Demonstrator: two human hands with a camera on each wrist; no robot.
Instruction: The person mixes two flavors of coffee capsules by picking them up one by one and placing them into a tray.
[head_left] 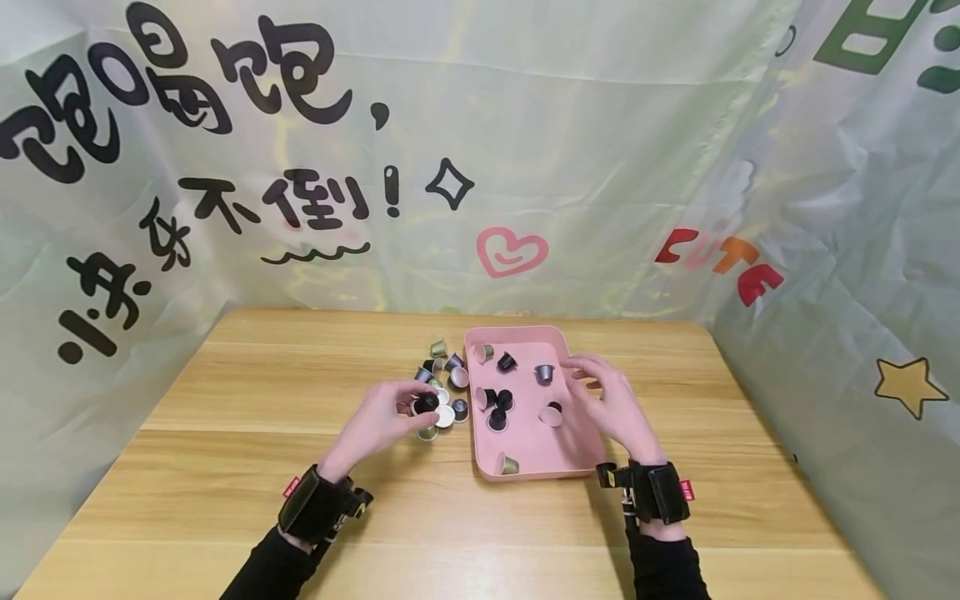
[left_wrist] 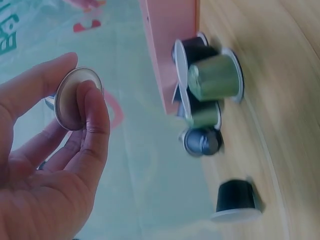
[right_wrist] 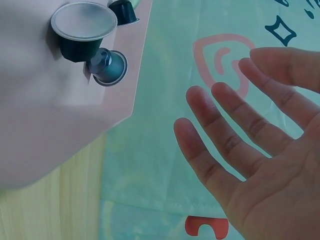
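In the left wrist view my left hand (left_wrist: 65, 165) pinches a coffee capsule (left_wrist: 66, 102) between thumb and fingers, its flat silvery lid turned to the camera. In the head view that left hand (head_left: 378, 421) is over a heap of loose capsules left of the pink tray (head_left: 536, 457); a black capsule (head_left: 428, 402) shows at its fingertips. My right hand (head_left: 613, 407) hovers by the tray's right side. Its fingers are spread and hold nothing in the right wrist view. Several black and green capsules and a blue capsule (head_left: 544, 374) lie scattered in the tray.
The heap beside the tray's left wall includes a green capsule (head_left: 438, 348), dark ones and white lids facing up. Everything rests on a wooden table (head_left: 262, 400). A printed cloth (head_left: 600, 167) hangs behind and at both sides of it.
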